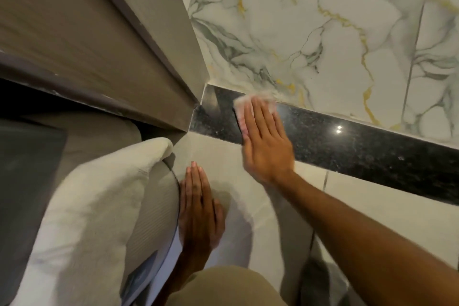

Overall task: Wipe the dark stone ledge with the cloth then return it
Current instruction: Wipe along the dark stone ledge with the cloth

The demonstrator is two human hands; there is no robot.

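- Speckled black polished stone ledge (347, 141) runs as a narrow band between the veined white marble wall tiles (323, 32) above and plain pale tiles (372, 206) below, a light glinting on it
- Pale pinkish cloth (253, 104) lies flat on the ledge near its left end, close to the corner
- Right hand (265, 141) presses flat on the cloth, fingers straight and together, covering most of it
- Left hand (198, 208) rests open and flat on the pale tile below, holding nothing
- Folded white towel (94, 206), soft and thick, sits at lower left beside a grey-brown door frame (154, 40)
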